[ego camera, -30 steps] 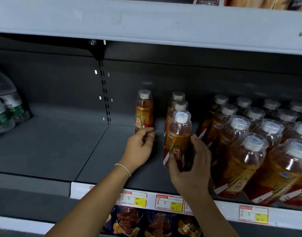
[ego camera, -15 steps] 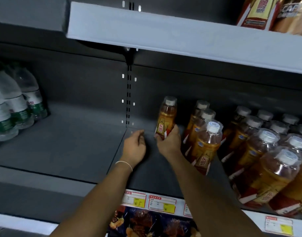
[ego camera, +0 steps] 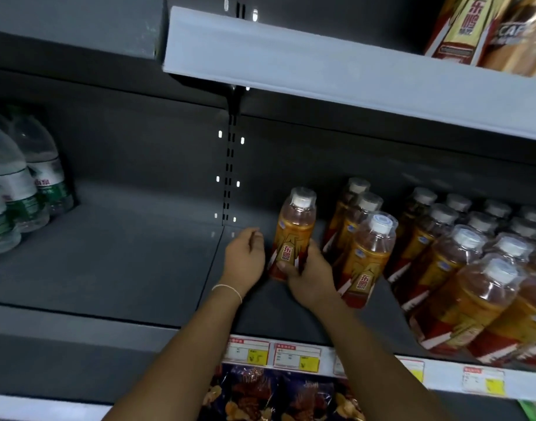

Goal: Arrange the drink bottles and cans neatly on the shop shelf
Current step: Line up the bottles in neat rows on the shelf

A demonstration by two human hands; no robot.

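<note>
An orange drink bottle [ego camera: 294, 229] with a white cap stands alone on the dark shelf [ego camera: 139, 268], left of the other rows. My right hand [ego camera: 309, 276] wraps around its lower part. My left hand [ego camera: 245, 259] rests just left of that bottle with loosely curled fingers, holding nothing. A short row of the same orange bottles [ego camera: 366, 247] stands right beside my right hand. Further right, several rows of orange bottles [ego camera: 473, 268] fill the shelf.
Clear water bottles [ego camera: 24, 183] with green labels stand at the shelf's far left. A slotted upright [ego camera: 229, 165] divides the back panel. An upper shelf [ego camera: 351, 77] overhangs closely. Price tags [ego camera: 294, 355] line the front edge, with snack bags [ego camera: 275, 393] below.
My right hand left the front bottle of the short row and took hold of the lone bottle. My left hand let go of that bottle and now sits beside it.
</note>
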